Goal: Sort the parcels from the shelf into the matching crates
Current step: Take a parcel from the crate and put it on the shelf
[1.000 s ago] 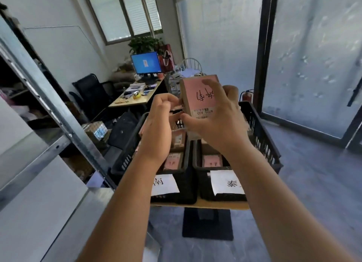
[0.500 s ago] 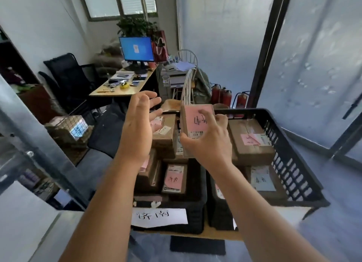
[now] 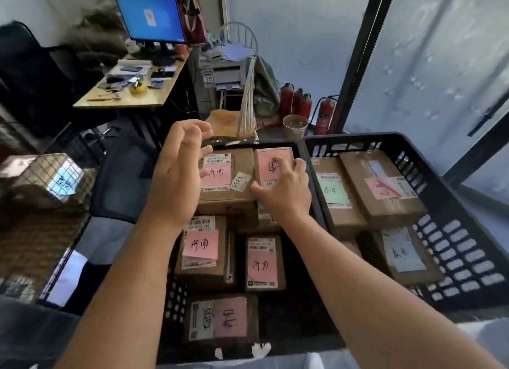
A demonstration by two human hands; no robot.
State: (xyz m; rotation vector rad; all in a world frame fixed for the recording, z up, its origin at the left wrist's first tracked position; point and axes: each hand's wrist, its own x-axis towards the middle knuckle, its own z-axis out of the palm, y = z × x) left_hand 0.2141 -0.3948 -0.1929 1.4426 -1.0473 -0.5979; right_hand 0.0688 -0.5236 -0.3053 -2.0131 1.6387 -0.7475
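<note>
handwritten labels on parcels
pink notes [image 3: 200, 245] read 济南; a white sticker [image 3: 240, 181] on a parcel reads 1355.

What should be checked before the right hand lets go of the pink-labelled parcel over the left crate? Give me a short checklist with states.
1. Right hand holds the pink-labelled parcel: ok, its fingers curl round the parcel's edge.
2. Parcel is over the left crate, not the right crate: ok.
3. Label matches its neighbours: ok in colour, since the carton beside it also carries a pink note; the handwriting is partly covered, so cannot tell.
4. Parcel rests fully on the stack below: cannot tell, the hand hides its lower edge.
5. Left hand is out of the way: ok, it hovers open and holds nothing.
</note>
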